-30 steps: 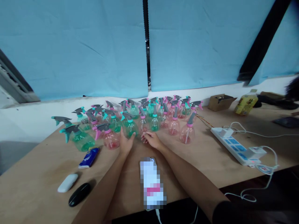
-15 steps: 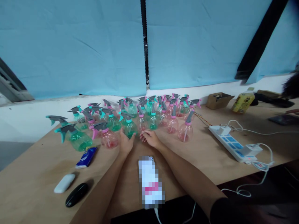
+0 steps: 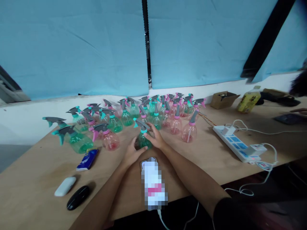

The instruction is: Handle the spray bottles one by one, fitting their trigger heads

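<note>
Between my hands stands a green spray bottle [image 3: 144, 142], its grey and turquoise trigger head pointing up and to the left. My left hand [image 3: 132, 152] wraps the lower left of the bottle, thumb across the front. On the other side my right hand [image 3: 156, 137] grips it near the neck, thumb at the collar and fingers behind the head. Just beyond are more spray bottles, among them a pink spray bottle [image 3: 111, 142] to the left and another pink spray bottle [image 3: 189, 134] to the right. A lit phone [image 3: 153, 183], its screen blurred out, lies between my forearms.
On the left lie a blue packet [image 3: 87, 159], a white case [image 3: 65, 186] and a black oval object [image 3: 78, 198]. A power strip [image 3: 236, 145] with cables is at the right. Further back are a cardboard box [image 3: 224, 100], a yellow-labelled bottle [image 3: 248, 101] and another person's hand [image 3: 301, 111].
The green spray bottle has come out of the group toward me and a little right. My right hand has gone from curled beside it to gripping its neck area; my left hand came with it.
</note>
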A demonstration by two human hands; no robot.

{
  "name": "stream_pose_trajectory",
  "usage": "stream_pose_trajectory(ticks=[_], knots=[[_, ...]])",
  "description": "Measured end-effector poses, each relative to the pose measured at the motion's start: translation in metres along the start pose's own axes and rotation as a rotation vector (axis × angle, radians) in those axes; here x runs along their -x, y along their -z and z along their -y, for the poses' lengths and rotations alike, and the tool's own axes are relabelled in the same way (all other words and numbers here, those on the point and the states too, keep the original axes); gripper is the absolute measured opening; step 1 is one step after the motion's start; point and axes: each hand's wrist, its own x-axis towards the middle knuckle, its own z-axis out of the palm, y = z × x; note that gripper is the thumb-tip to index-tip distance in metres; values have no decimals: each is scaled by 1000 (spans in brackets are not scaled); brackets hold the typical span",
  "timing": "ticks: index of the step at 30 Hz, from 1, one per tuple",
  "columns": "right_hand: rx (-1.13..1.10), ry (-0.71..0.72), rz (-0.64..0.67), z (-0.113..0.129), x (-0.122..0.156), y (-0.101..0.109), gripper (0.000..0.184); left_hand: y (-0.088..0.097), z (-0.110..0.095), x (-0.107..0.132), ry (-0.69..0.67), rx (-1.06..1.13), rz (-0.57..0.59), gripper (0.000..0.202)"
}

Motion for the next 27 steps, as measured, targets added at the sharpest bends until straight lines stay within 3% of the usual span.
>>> stream_pose_trajectory(ticks=[4, 12, 17, 23, 27], knots=[[-12, 38, -22, 10, 0, -2, 55, 5, 6, -3, 51, 34, 180, 68], [11, 23, 4, 13, -1, 5, 34, 7, 12, -8, 79, 110, 113, 35], [69, -12, 9, 17, -2, 5, 19, 5, 12, -9, 120, 102, 50, 33], [-136, -86, 16, 18, -7, 2, 19, 6, 14, -9, 110, 85, 61, 29], [-204, -202, 87, 20, -10, 3, 34, 5, 14, -9, 103, 95, 63, 27]])
